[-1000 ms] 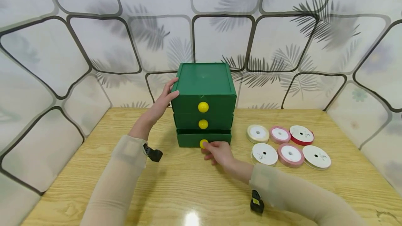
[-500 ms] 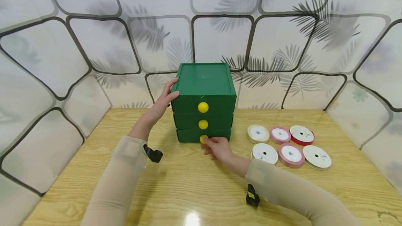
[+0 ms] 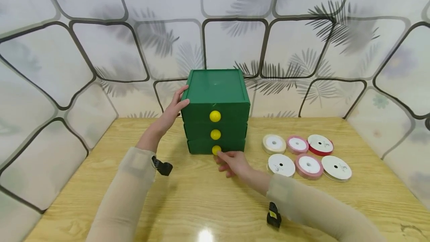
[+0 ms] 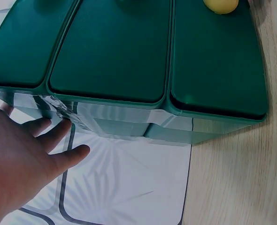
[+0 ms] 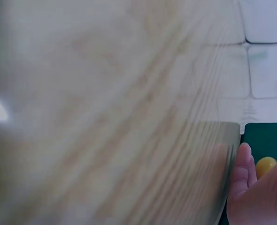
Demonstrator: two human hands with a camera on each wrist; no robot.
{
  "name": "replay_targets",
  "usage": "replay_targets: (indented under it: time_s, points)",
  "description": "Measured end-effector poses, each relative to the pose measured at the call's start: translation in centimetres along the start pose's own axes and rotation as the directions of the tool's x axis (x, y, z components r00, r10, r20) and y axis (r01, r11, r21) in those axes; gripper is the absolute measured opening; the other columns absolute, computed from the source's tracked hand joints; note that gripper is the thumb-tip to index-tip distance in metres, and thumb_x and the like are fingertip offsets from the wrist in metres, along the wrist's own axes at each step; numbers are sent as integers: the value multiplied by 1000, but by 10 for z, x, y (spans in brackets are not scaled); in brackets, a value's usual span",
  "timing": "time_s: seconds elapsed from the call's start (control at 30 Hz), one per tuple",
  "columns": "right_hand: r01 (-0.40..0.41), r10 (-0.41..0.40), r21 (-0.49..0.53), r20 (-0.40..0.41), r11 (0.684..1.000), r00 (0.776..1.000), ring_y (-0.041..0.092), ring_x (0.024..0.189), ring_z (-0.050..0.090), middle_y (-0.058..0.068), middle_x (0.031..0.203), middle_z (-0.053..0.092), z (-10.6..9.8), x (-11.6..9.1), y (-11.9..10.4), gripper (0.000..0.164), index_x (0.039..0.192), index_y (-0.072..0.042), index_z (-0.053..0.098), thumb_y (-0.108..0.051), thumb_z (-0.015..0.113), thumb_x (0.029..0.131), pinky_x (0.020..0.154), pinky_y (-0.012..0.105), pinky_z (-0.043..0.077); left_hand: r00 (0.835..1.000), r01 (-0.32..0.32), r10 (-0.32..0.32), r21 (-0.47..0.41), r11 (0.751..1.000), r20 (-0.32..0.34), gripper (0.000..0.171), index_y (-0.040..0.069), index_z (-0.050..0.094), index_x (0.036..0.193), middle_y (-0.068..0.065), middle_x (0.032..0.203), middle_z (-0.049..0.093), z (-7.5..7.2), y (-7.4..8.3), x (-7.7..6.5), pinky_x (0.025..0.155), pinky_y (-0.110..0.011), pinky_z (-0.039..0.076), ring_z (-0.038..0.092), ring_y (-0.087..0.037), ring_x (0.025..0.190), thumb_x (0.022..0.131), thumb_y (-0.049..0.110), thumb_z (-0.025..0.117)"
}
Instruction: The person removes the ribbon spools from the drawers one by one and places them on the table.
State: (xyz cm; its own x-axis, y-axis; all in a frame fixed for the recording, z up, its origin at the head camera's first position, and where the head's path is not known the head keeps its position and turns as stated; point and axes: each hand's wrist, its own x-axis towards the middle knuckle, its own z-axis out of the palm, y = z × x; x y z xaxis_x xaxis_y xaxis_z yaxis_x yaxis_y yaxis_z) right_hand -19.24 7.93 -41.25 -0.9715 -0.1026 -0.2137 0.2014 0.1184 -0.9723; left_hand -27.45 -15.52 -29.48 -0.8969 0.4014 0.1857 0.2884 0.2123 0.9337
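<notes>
A green cabinet (image 3: 216,85) has three stacked drawers, each with a round yellow knob. Its bottom drawer (image 3: 198,146) sits pushed in, about in line with the others. My left hand (image 3: 169,115) rests along the cabinet's upper left side, thumb at the top front corner; the left wrist view shows its fingers (image 4: 54,136) spread at the taped side. My right hand (image 3: 236,164) is at the bottom knob (image 3: 216,149), thumb tip right at its lower right edge. In the right wrist view its fingers (image 5: 243,164) extend fairly straight beside that knob (image 5: 265,166).
Several ribbon spools lie in two rows on the wooden table (image 3: 188,197), right of the cabinet: a cream spool (image 3: 274,144), a red one (image 3: 320,145), pink ones (image 3: 308,166) and white ones (image 3: 281,165). A patterned wall covering (image 3: 235,40) stands behind.
The bottom drawer has slid inward, and the gap above it is gone. My right hand moved in with it, then came back slightly from the knob. The left hand stays put.
</notes>
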Motion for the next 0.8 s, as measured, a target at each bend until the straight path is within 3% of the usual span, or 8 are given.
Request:
replay_targets:
  time_s: [0.3, 0.43, 0.67, 0.8]
  points:
    - [127, -121, -114, 58, 985, 991, 25, 83, 70, 15, 104, 71, -24, -27, -13, 41, 118, 8, 63, -27, 60, 97, 55, 31, 52, 1000, -22, 22, 6, 1000, 7, 65, 27, 6, 157, -11, 159, 7, -6, 2, -3, 108, -62, 14, 13, -32, 144, 101, 40, 37]
    - [164, -155, -144, 71, 976, 985, 22, 84, 69, 13, 106, 70, -41, -40, -25, 43, 123, 8, 60, -27, 59, 98, 59, 32, 53, 999, -26, 25, 30, 999, 24, 64, 26, 5, 157, -12, 159, 9, -10, 4, -5, 109, -59, 14, 14, -31, 144, 102, 38, 36]
    - [225, -225, -236, 29, 945, 974, 20, 83, 69, 15, 108, 70, -83, -52, -35, 41, 125, 7, 60, -24, 61, 98, 59, 30, 53, 999, -32, 29, 190, 981, 18, 63, 27, 6, 157, -14, 159, 11, -13, 10, -12, 108, -59, 21, 19, -35, 143, 105, 40, 37]
    - [266, -284, -331, -7, 905, 959, 20, 86, 69, 18, 111, 68, -114, -57, -37, 42, 127, 6, 59, -23, 63, 97, 60, 30, 53, 1000, -1, -1, 286, 958, 4, 66, 27, 7, 157, -11, 160, 10, -15, 8, -28, 104, -60, 28, 29, -37, 139, 103, 45, 41]
